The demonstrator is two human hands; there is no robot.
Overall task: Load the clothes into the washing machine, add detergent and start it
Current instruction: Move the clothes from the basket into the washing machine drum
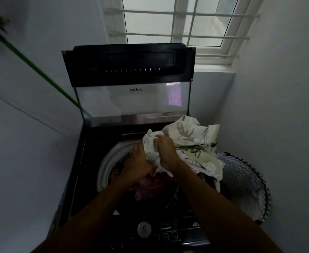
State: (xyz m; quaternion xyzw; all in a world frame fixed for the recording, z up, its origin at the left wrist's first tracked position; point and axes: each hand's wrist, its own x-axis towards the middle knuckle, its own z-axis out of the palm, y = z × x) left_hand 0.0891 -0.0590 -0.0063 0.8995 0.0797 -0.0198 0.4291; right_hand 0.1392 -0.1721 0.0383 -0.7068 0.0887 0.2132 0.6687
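Head view over an open top-loading washing machine [87, 179], lid [131, 99] raised, both hands bunching a white leaf-print cloth [192, 143] above the drum, left hand [137, 161] and right hand [165, 148] curled tight on it, pink garment [150, 187] apparently inside the dim drum, patterned laundry basket [245, 183] just right.

The room is dim; daylight comes only from the barred window [179, 28] at the far side, its panes washed out. Near parts lie in deep shadow, and the control panel [161, 232] is perhaps too dark to read. Wide-angle bending curves the walls; edges look soft and blurred.
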